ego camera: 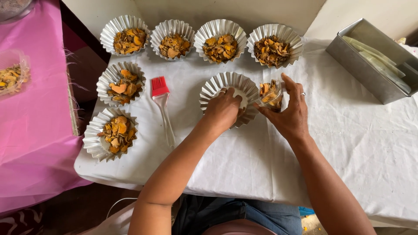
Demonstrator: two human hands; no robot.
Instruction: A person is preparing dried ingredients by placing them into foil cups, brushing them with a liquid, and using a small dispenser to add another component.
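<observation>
At centre frame, the left hand (223, 111) pressed, fingers curled, into an empty fluted mould (217, 85), while the right hand (289, 111) clasped a clear cup (271, 93) of orange chips just right of it.

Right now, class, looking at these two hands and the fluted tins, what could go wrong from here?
1. The right hand tilts a small clear cup of orange chips beside the empty fluted tin; chips might spill onto the white cloth.
2. The left hand presses inside that light tin, which might tip or slide.
</observation>
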